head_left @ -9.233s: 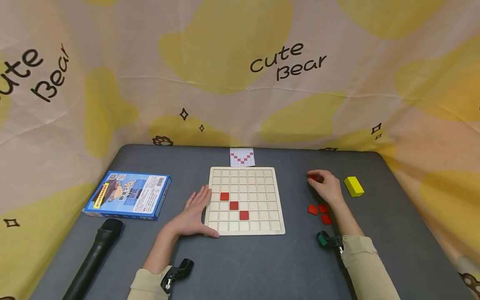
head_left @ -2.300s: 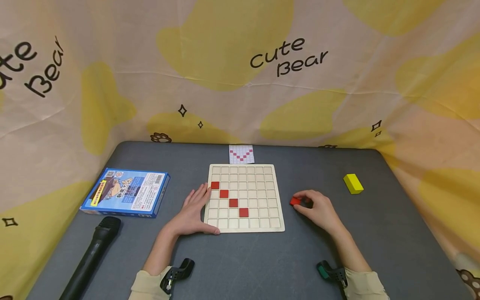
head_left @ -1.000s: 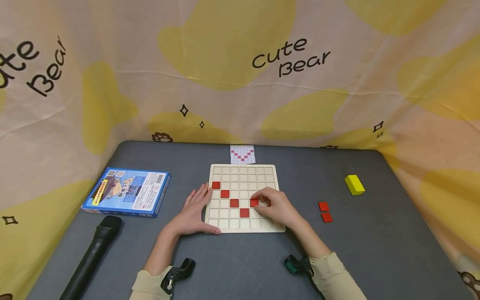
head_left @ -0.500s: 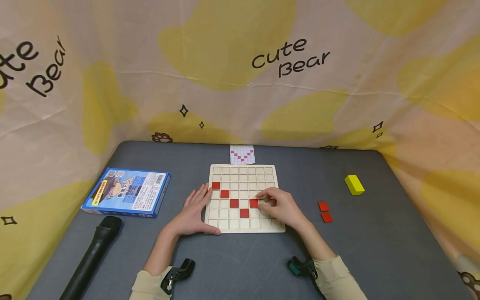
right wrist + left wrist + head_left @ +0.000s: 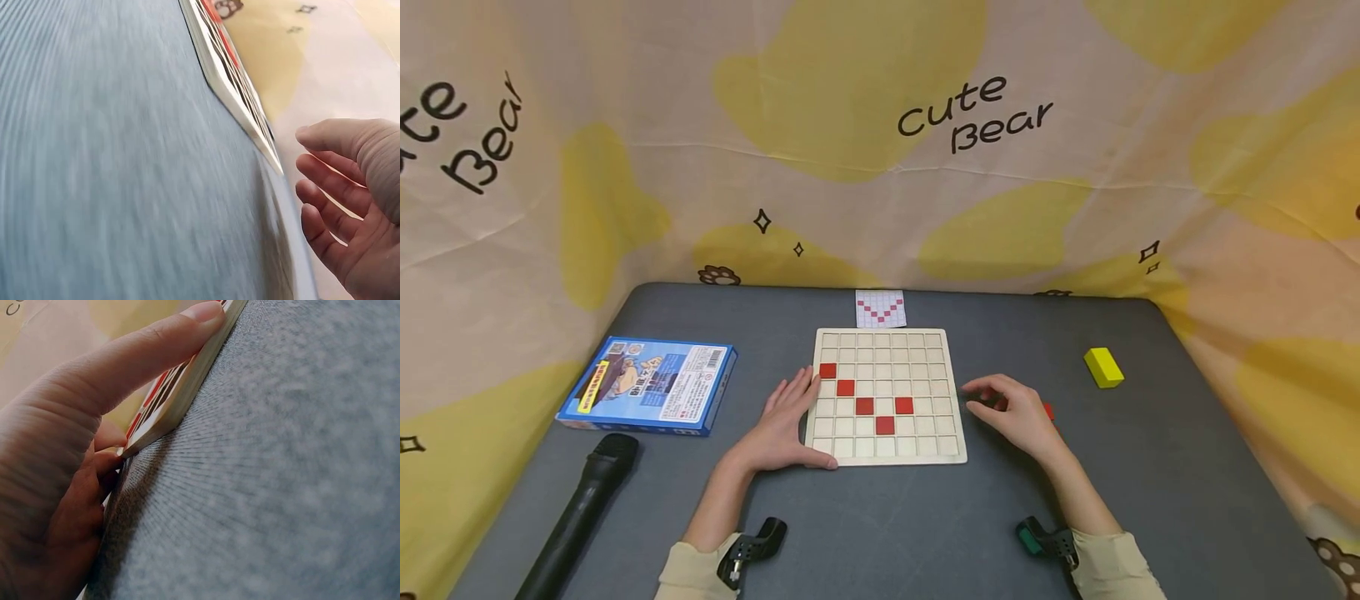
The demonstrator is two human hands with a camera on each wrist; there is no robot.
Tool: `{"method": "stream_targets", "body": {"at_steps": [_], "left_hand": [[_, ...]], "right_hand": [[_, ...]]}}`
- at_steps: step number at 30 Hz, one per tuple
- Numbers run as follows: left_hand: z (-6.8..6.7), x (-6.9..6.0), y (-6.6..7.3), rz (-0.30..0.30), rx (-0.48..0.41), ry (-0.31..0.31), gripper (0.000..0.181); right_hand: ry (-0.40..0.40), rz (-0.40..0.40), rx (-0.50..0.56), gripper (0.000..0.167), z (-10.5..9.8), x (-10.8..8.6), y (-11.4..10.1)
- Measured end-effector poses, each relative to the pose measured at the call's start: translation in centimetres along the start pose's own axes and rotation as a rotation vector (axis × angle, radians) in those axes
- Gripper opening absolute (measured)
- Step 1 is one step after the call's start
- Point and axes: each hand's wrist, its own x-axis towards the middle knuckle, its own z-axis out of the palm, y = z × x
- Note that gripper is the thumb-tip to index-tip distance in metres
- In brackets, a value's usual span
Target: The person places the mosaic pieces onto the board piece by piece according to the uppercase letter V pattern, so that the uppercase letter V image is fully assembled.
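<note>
A cream grid board (image 5: 921,454) lies on the table with several red tiles set in its cells. Its newest tile (image 5: 904,406) sits flat, right of the centre column. My left hand (image 5: 778,425) rests along the board's left edge, fingers straight and thumb on the near corner; the left wrist view shows that thumb (image 5: 150,353) against the rim. Just off the board's right side hovers my right hand (image 5: 1018,417), fingers loosely bent and, in the right wrist view, nothing between them. Part of a loose red tile (image 5: 1049,411) shows behind it; the hand hides the rest.
Behind the board lies a small pattern card (image 5: 881,309) with a red V of squares. A yellow block (image 5: 1103,367) stands at the right. On the left are a blue box (image 5: 647,383) and a black microphone (image 5: 580,517).
Two more red tiles lie in the board than at first. My right hand has let go of the latest and drawn back right. The left hand stays on the board's edge.
</note>
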Motion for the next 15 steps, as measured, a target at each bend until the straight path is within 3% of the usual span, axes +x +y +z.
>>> {"method": "stream_targets", "body": {"at_steps": [15], "left_hand": [[-0.1, 0.0, 0.1, -0.022, 0.006, -0.013, 0.128]], "right_hand": [[0.077, 0.061, -0.157, 0.024, -4.5, -2.9, 3.9]]}}
